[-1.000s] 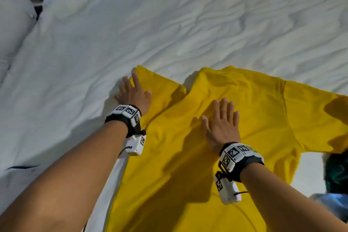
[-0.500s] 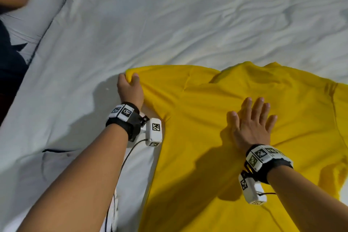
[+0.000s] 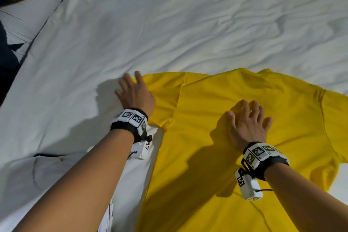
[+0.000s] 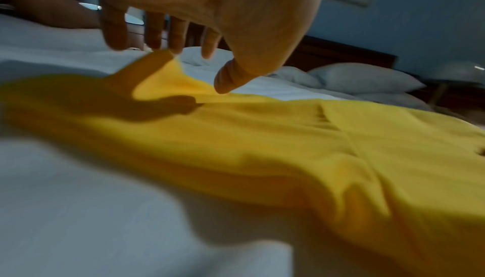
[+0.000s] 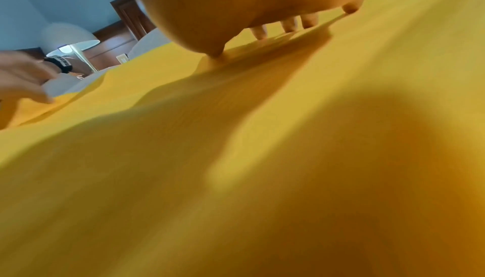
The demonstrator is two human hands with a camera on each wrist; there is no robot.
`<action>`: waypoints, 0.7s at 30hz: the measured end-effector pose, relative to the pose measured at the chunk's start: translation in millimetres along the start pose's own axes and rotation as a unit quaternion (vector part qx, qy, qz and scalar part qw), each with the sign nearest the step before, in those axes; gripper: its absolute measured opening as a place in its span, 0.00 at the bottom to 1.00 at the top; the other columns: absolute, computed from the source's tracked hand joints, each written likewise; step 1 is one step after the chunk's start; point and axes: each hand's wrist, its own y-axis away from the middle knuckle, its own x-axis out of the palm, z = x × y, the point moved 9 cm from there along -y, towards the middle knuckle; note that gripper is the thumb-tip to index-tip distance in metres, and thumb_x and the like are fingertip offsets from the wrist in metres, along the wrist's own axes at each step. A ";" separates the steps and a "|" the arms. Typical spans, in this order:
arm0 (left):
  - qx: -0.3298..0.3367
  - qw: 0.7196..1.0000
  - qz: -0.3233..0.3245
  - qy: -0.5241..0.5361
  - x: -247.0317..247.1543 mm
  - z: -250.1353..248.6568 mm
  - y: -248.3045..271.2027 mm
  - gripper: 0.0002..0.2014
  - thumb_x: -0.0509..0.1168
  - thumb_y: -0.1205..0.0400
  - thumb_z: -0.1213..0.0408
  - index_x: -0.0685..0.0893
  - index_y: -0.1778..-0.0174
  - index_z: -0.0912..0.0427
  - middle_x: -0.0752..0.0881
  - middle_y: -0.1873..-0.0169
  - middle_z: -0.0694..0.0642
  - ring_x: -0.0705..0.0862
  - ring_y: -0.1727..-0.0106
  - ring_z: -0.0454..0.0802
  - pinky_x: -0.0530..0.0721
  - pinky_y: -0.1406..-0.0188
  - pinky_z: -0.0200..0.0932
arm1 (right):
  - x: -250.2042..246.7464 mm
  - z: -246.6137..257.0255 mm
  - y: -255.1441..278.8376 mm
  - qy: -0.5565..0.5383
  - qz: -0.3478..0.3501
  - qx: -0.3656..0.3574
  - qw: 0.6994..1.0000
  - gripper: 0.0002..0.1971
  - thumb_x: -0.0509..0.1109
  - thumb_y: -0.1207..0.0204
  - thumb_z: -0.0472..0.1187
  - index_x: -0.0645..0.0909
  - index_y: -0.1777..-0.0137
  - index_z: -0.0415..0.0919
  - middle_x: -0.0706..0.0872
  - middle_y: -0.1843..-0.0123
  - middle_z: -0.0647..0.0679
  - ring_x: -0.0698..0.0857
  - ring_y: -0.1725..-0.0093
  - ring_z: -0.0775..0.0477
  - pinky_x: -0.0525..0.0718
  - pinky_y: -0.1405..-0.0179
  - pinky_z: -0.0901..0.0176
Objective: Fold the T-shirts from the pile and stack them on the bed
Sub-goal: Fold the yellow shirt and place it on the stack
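Spreading step: yellow shirt (image 3: 244,156) lies flat on the bed (image 3: 169,24), right hand (image 3: 248,124) pressing its back with straight fingers, left hand (image 3: 134,93) open over the sleeve, gripping nothing; next, likely pinch the sleeve edge and fold inward.

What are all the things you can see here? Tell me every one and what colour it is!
Yellow T-shirt: one, yellow, spread flat on the bed, sleeves out to both sides.
Bed sheet: one, white, wrinkled, under the shirt.
Pillows: at least two, white, at the head of the bed.
Lamp: one, white, lit, beside the bed.
Wrist bands: two, black with black-and-white marker squares, one on each wrist.
Left hand: fingers spread, at the edge of the shirt's left sleeve.
Right hand: fingers straight, lying on the shirt's chest.
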 end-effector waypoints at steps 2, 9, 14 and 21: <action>0.078 0.995 0.023 -0.054 6.4 -44.8 -0.8 0.37 0.62 0.17 0.63 0.54 0.12 0.57 0.51 0.13 0.70 0.48 0.12 0.72 0.52 0.19 0.77 | -19.9 -1.8 -7.8 -0.012 -0.046 0.000 0.999 0.33 0.50 0.13 0.64 0.60 0.15 0.45 0.63 0.16 0.37 0.61 0.16 0.33 0.54 0.18 0.29; 0.278 0.958 0.068 -0.028 37.4 -156.8 -5.0 0.22 0.55 0.09 0.49 0.71 0.20 0.53 0.75 0.26 0.60 0.71 0.25 0.63 0.70 0.27 0.63 | -71.0 -37.2 -64.6 -0.056 -0.101 0.033 0.993 0.29 0.56 0.11 0.56 0.62 0.16 0.42 0.75 0.25 0.32 0.72 0.26 0.29 0.67 0.30 0.30; 0.210 0.972 0.093 0.057 34.8 -162.0 -32.8 0.16 0.59 0.11 0.47 0.78 0.34 0.52 0.83 0.35 0.59 0.78 0.31 0.63 0.71 0.30 0.63 | -90.1 -80.2 -111.7 -0.110 -0.050 0.131 0.984 0.30 0.49 0.10 0.59 0.52 0.12 0.52 0.80 0.27 0.30 0.77 0.28 0.24 0.67 0.26 0.28; 0.098 0.979 0.073 0.162 15.4 -143.2 -54.5 0.12 0.63 0.14 0.52 0.79 0.37 0.52 0.84 0.37 0.57 0.77 0.31 0.63 0.68 0.25 0.63 | -107.6 -88.5 -140.9 0.013 -0.043 0.072 0.996 0.22 0.59 0.16 0.65 0.80 0.30 0.56 0.70 0.27 0.37 0.64 0.25 0.31 0.60 0.26 0.34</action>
